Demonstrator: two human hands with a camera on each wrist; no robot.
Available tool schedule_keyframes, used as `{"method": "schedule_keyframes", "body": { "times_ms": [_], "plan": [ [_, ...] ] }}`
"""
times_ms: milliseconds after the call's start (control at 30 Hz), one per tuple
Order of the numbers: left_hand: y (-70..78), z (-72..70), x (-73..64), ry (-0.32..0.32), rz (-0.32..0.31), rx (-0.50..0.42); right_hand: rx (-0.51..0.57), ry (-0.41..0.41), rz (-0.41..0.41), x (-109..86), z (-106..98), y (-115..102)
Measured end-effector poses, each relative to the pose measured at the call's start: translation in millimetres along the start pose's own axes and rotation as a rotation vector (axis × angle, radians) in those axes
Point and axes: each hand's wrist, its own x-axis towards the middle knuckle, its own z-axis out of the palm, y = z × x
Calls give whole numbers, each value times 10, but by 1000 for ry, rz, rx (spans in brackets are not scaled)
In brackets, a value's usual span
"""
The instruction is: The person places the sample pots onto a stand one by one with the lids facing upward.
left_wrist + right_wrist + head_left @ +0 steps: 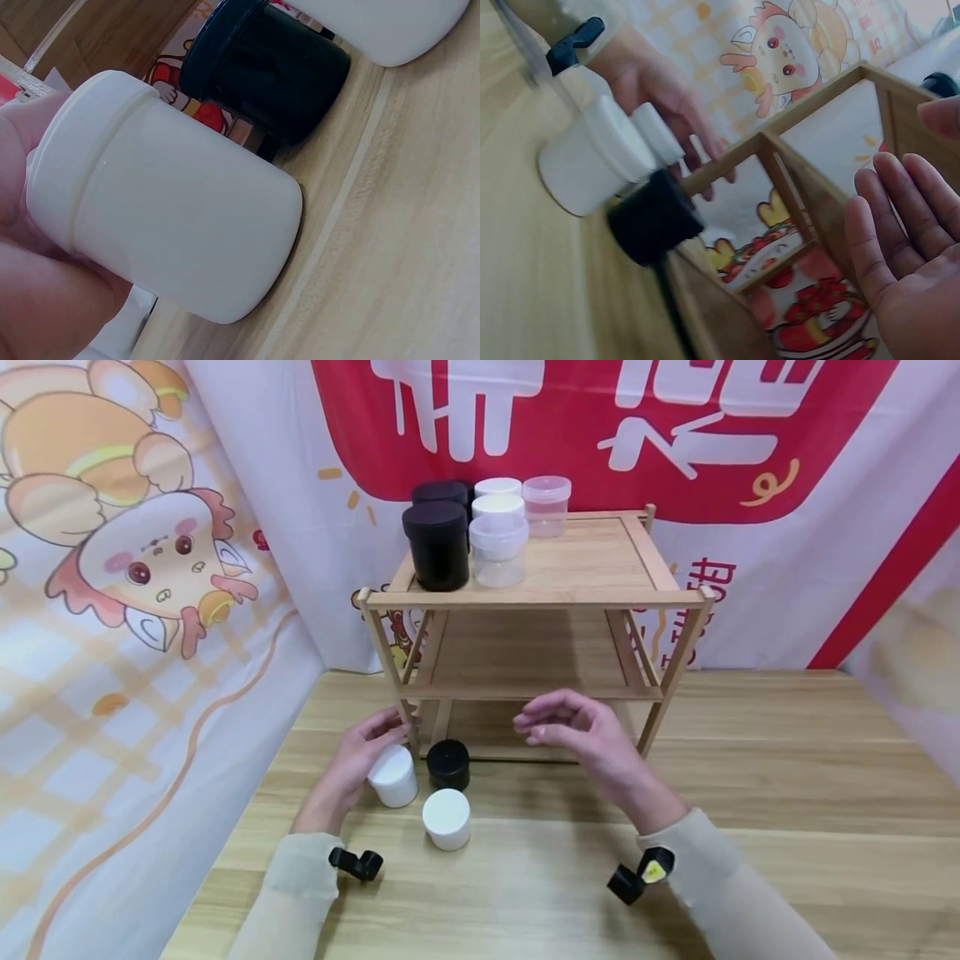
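Note:
My left hand grips the front left leg of a wooden shelf, fingers behind the post and thumb in front. Close against this hand stands a white lidded jar, which fills much of the left wrist view as a white jar. To its right are a small black jar and a second white jar, both upright on the table. My right hand hovers before the shelf's lower right part, holding nothing. In the right wrist view its fingers are loosely extended, palm showing.
The three-tier wooden shelf stands at the back of the table. On its top, toward the left, are black jars, white-lidded jars and clear tubs. Printed cloth hangs behind and at the sides.

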Motion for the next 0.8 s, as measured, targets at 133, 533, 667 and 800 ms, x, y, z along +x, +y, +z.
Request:
{"method": "schedule_keyframes", "body": {
  "times_ms": [133,533,667,800],
  "plan": [
    [-13,14,2,-4,11,-3,-16,-2,49,-17,71,195],
    [-4,4,8,1,4,-2,-126,-165,169,-7,245,574],
    [-8,-2,-1,13,-1,3,-147,-275,212,1,293,662],
    [-8,5,2,0,8,0,-184,-350,241,10,331,723]
  ]
}}
